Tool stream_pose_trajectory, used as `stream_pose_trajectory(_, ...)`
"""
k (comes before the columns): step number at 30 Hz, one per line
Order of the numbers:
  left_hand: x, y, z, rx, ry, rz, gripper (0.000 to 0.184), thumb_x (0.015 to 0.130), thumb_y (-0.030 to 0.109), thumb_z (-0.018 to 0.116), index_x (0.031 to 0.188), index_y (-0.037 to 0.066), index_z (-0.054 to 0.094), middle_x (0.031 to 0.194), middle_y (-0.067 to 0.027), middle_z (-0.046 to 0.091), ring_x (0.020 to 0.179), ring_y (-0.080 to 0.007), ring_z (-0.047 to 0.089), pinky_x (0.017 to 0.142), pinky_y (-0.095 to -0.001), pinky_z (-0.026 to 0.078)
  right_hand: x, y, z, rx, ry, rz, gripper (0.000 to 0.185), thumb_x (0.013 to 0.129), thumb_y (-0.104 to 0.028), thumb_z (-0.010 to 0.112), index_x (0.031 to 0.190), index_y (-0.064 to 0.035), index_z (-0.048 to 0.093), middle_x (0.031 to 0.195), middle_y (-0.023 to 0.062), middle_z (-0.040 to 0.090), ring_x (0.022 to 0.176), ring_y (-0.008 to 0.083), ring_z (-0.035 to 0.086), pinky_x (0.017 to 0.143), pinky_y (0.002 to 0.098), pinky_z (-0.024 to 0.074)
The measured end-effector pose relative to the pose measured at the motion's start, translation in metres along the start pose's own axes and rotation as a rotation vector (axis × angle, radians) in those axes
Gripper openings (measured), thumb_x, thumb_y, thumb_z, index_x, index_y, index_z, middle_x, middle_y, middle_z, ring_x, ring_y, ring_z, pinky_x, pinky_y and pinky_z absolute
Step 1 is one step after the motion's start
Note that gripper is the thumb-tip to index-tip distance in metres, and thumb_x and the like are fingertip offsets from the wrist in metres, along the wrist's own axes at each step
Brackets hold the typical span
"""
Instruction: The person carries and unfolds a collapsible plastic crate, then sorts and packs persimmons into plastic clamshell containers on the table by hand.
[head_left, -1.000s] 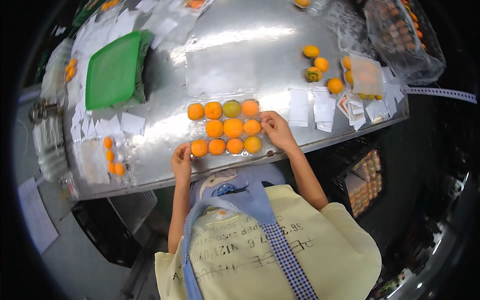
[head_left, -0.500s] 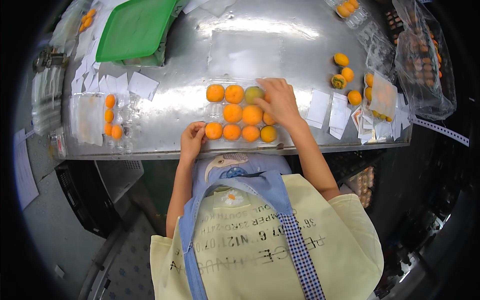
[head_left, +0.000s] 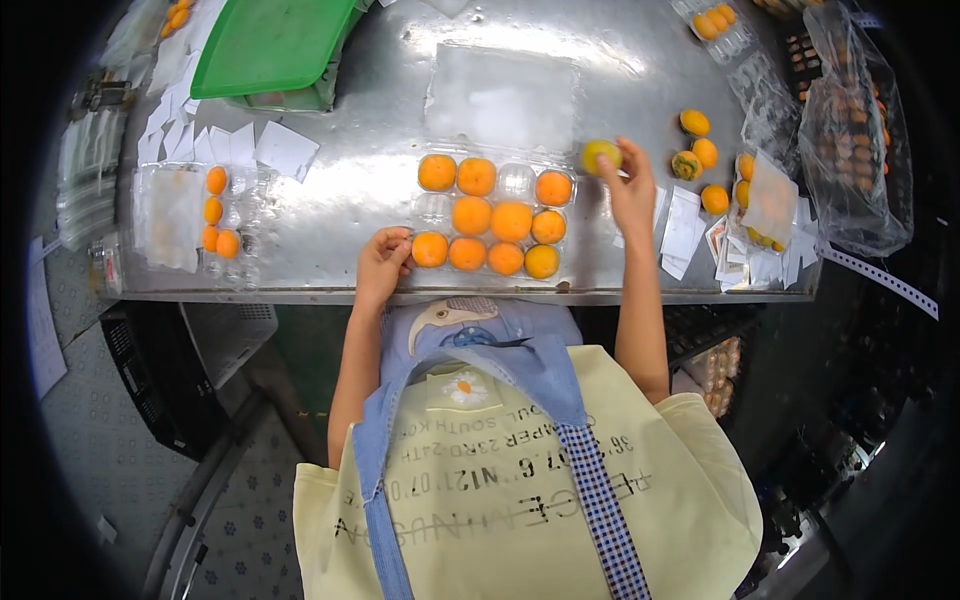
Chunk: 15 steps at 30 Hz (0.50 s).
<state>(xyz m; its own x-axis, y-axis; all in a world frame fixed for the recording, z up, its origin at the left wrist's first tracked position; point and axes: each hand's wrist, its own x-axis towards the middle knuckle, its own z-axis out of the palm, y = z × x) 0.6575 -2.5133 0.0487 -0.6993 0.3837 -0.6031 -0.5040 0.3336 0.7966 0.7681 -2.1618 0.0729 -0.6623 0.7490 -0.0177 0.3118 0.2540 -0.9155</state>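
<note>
Pale yellow top (head_left: pixel 650 470), black lettering across front, daisy on small patch; blue apron straps (head_left: pixel 575 385), one partly blue-checked; forearms bare.

1. Main tray (head_left: pixel 432 209) at worktop (head_left: pixel 345 225) front edge, fruits (head_left: pixel 472 216) in three rows.
2. Lid (head_left: pixel 503 95) directly behind.
3. Left rear: tub (head_left: pixel 270 45), cards (head_left: pixel 285 148) before it.
4. Left front: second tray (head_left: pixel 170 215).
5. Right: loose fruits (head_left: pixel 704 153), slips (head_left: pixel 682 225) before them.
6. Far right: plastic bag (head_left: pixel 850 150).
</note>
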Motion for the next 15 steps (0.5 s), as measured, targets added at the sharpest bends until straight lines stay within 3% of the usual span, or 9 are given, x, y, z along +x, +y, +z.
stream_pose_trajectory(4, 0.001, 0.005, -0.003, 0.011, -0.012, -0.025, 0.02, 0.088, 0.005, 0.058, 0.108, 0.004, 0.059, 0.08, -0.0025, 0.061, 0.063, -0.0085, 0.056, 0.054, -0.0201, 0.044, 0.009, 0.03, -0.036, -0.179, 0.008, 0.1, 0.04, 0.083, -0.022, 0.068, 0.116, -0.0019, 0.056, 0.103, 0.0131, 0.065, 0.091, 0.0173, 0.061, 0.079, 0.0282, 0.0484)
stream_pose_trajectory(8, 0.003, 0.005, -0.004, 0.036, -0.019, -0.041, 0.022, 0.087, 0.009, 0.059, 0.109, 0.005, 0.058, 0.082, -0.0017, 0.061, 0.065, -0.0086, 0.058, 0.056, -0.02, 0.045, 0.011, 0.052, -0.041, 0.011, -0.04, 0.209, 0.036, 0.086, -0.022, 0.065, 0.115, -0.0018, 0.058, 0.102, 0.0104, 0.065, 0.092, 0.0169, 0.061, 0.08, 0.0283, 0.048)
stream_pose_trajectory(11, 0.003, 0.005, -0.004, 0.041, -0.021, -0.042, 0.022, 0.088, 0.011, 0.06, 0.109, 0.006, 0.058, 0.083, -0.0009, 0.061, 0.066, -0.0085, 0.058, 0.057, -0.0199, 0.046, 0.011, 0.047, -0.035, 0.015, -0.053, 0.143, 0.036, 0.086, -0.022, 0.064, 0.116, -0.0028, 0.058, 0.102, 0.0097, 0.065, 0.092, 0.0165, 0.061, 0.08, 0.0283, 0.0482)
stream_pose_trajectory(15, 0.001, 0.007, -0.003, 0.044, -0.014, -0.039, 0.022, 0.088, 0.011, 0.06, 0.109, 0.005, 0.058, 0.083, -0.0007, 0.061, 0.066, -0.0084, 0.058, 0.057, -0.0197, 0.046, 0.012, 0.038, -0.031, -0.25, -0.019, -0.049, 0.034, 0.087, -0.02, 0.061, 0.117, -0.0051, 0.059, 0.11, 0.0128, 0.062, 0.097, 0.0265, 0.058, 0.086, 0.0315, 0.0465)
